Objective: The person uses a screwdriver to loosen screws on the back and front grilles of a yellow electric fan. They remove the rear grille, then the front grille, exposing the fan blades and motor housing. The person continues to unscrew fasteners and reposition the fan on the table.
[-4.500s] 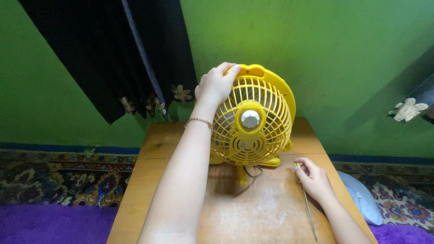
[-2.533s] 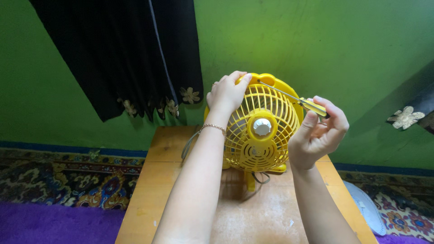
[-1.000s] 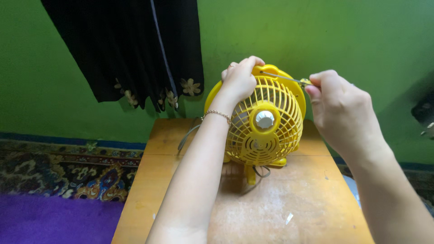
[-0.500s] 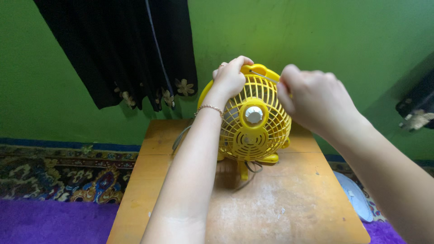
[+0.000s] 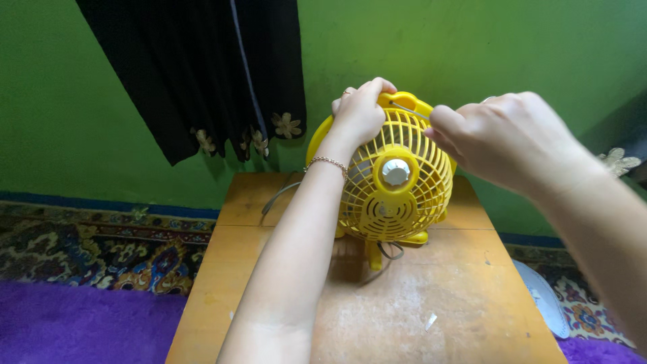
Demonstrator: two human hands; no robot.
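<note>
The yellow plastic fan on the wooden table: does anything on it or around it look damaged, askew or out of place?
The yellow plastic fan stands upright and looks undamaged. Only the worn wooden table stands out: pale scuffed patches and a small white scrap lying in front of the fan.

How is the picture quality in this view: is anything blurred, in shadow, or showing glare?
Head view: the right hand looms large and slightly soft near the lens; the left hand and yellow fan are sharp; a small glare sits on the fan's white knob; the fan's shadow falls on the wooden table; the lighting is even.
</note>
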